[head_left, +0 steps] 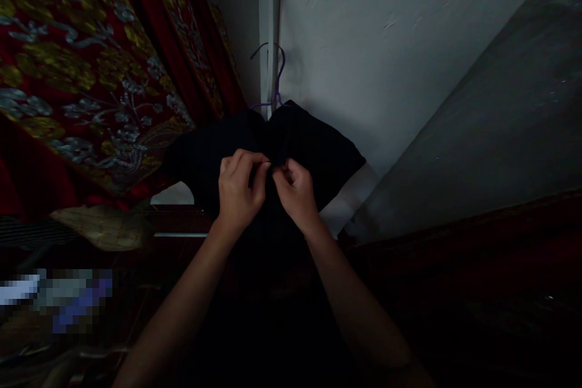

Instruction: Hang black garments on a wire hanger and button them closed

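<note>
A dark short-sleeved shirt (327, 145) hangs on a purple hanger (282, 66) in front of me. My left hand (242, 185) pinches the shirt's front just below the neckline, thumb against fingertips. Close beside it, my right hand (294, 189) pinches the same part of the front, with its fingers curled in. The two sets of fingertips almost meet. Any button or fastening between them is too dark and small to make out. Both forearms reach up from the bottom of the view, and the shirt's lower part fades into shadow.
A red cloth (91, 73) with gold and silver embroidery hangs at the left. Behind the hanger runs a pale vertical post (269, 6) beside a light wall (354, 30). A pale bundle (107, 224) lies under the cloth. The lower area is very dark.
</note>
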The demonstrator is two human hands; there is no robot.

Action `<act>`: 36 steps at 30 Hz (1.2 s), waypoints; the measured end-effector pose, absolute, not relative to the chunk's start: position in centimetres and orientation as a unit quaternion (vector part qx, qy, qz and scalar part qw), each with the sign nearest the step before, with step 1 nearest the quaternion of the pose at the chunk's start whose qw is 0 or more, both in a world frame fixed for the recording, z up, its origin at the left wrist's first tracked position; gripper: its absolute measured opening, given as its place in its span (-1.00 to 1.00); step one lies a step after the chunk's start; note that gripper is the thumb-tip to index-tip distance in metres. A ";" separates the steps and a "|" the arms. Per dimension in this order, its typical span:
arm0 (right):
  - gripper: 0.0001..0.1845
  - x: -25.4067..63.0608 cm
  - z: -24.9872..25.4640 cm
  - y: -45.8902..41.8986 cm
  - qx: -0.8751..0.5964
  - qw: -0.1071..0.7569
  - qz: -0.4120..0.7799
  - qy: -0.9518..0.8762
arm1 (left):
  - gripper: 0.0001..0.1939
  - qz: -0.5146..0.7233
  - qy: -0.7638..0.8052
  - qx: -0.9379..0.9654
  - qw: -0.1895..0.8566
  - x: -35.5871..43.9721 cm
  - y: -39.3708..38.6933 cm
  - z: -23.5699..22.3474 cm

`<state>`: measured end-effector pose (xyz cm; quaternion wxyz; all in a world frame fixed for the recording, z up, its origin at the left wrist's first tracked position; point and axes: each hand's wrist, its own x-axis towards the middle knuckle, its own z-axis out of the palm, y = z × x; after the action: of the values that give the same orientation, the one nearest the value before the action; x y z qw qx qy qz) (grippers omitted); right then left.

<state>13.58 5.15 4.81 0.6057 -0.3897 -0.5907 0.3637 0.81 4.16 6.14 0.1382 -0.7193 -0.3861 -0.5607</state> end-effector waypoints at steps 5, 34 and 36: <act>-0.78 15.2 4.9 4.6 -0.420 0.590 0.346 -0.596 | -0.95 -0.582 -0.368 -0.715 0.121 2.4 3.9 5.6; -0.77 17.2 -1.2 2.0 -0.473 0.537 0.434 -0.548 | -0.91 -0.723 -0.418 -0.550 0.022 -5.1 3.3 7.4; -0.78 16.6 -1.3 1.4 -0.475 0.528 0.439 -0.550 | -0.90 -0.764 -0.420 -0.489 0.037 -6.3 3.7 6.1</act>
<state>16.60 1.42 -1.25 0.5276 -0.4755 -0.5500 0.4393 -6.30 3.68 6.14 0.0371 -0.4886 -0.4199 -0.7639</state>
